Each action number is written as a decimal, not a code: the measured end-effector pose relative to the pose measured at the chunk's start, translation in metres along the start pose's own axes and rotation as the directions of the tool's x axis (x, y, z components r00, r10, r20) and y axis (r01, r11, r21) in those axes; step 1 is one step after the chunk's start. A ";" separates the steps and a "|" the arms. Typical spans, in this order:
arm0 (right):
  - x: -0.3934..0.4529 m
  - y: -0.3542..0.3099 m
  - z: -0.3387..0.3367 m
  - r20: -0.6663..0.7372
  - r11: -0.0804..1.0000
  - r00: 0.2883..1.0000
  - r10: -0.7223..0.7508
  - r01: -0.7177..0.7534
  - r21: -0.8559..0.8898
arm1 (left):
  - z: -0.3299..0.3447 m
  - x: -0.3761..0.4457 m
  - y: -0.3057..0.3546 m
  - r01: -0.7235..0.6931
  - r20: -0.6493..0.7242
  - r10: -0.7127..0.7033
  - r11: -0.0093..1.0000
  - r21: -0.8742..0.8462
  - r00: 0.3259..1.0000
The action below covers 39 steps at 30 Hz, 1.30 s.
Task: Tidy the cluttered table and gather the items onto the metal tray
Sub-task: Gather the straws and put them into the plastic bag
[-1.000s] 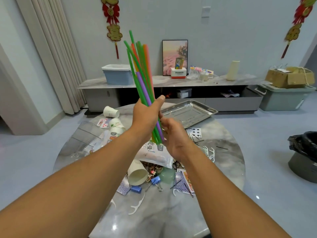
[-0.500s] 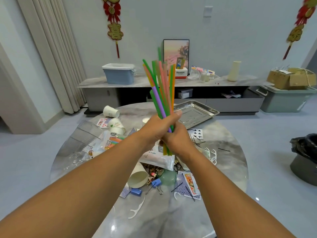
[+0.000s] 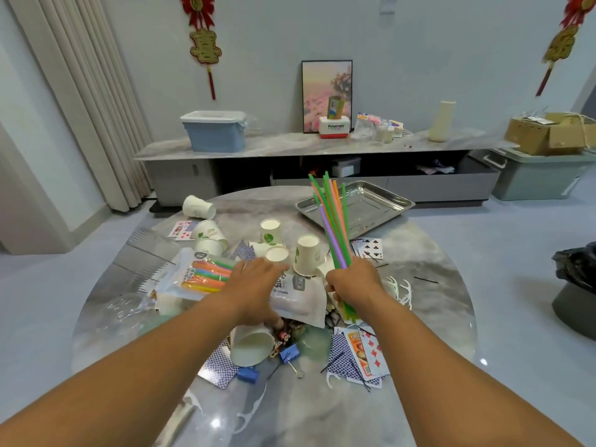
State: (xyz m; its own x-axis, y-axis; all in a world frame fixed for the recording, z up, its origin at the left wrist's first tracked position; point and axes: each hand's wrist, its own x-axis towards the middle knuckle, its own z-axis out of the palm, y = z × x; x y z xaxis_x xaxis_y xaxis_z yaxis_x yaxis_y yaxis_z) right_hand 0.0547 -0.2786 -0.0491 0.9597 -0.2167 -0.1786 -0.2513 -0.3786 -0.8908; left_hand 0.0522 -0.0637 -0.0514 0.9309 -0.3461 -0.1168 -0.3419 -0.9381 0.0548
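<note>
While the right hand (image 3: 353, 282) grips the straws (image 3: 335, 227) near the metal tray (image 3: 396, 201), the left hand (image 3: 258, 285) lies flat, fingers straight, on a white pouch (image 3: 300, 301).

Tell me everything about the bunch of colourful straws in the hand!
The bunch of straws is long, thin and plastic-looking: green, orange, pink and purple. The right hand grips it near the lower end, so it stands almost upright, tops fanning out slightly. Green ends poke out below the fist. It is held above the cluttered table, in front of the metal tray.

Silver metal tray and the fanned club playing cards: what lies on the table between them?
Head view: bare marble table between metal tray and club cards.
</note>
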 end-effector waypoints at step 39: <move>-0.125 -0.188 -0.085 0.283 0.350 0.841 -0.461 -0.121 0.929 | -0.153 -0.121 0.059 -0.405 -0.414 0.089 0.465 -0.787 0.906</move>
State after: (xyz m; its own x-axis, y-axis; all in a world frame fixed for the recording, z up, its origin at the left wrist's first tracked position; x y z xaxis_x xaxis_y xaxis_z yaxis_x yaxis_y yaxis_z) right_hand -0.0286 -0.2569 0.1759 0.9584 0.2475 0.1423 -0.0878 0.7296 -0.6782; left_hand -0.0612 -0.0755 0.1176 0.8662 -0.3921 0.3097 -0.4352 -0.2877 0.8531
